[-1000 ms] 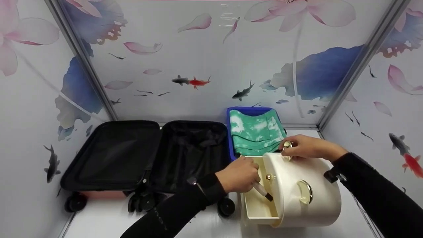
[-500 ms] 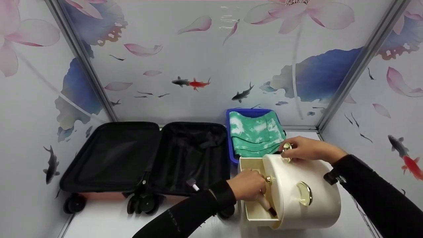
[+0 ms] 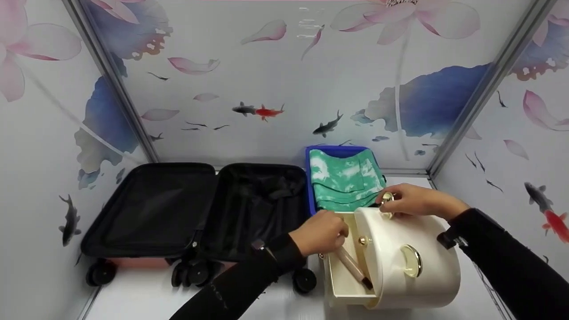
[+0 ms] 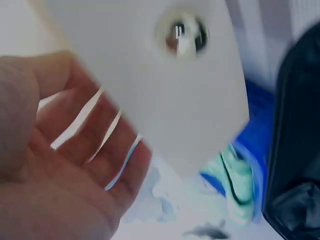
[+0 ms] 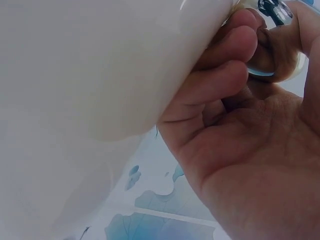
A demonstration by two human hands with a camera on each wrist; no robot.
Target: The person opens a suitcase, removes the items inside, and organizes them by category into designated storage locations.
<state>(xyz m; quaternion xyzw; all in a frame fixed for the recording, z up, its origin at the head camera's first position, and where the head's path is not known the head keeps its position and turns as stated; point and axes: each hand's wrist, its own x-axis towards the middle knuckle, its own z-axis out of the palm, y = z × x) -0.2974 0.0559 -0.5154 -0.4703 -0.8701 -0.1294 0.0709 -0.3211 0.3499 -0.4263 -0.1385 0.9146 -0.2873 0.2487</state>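
A cream drum-shaped storage box [image 3: 429,249] stands at the right with its drawer [image 3: 354,297] pulled out to the left. Inside the drawer lies a makeup brush [image 3: 352,267], tan-handled with a dark tip, pointing toward the front. My left hand [image 3: 321,232] hovers over the drawer at the brush's other end. In the left wrist view its fingers [image 4: 107,130] are loosely bent at the drawer's edge, and a round knob [image 4: 186,36] shows on the drawer front. With curled fingers, my right hand [image 3: 418,200] grips the gold ring handle [image 3: 387,196] atop the box.
An open suitcase [image 3: 153,209] with black lining and wheels spreads across the left and middle. Behind the drawer, a blue bin [image 3: 307,182] holds folded green-and-white cloth [image 3: 344,178]. Printed panels [image 3: 284,66] wall in the table [image 3: 284,306] on three sides.
My left hand dipped into the drawer with the brush, then came back up and left. The brush now rests in the drawer. My right hand keeps its grip on the handle.
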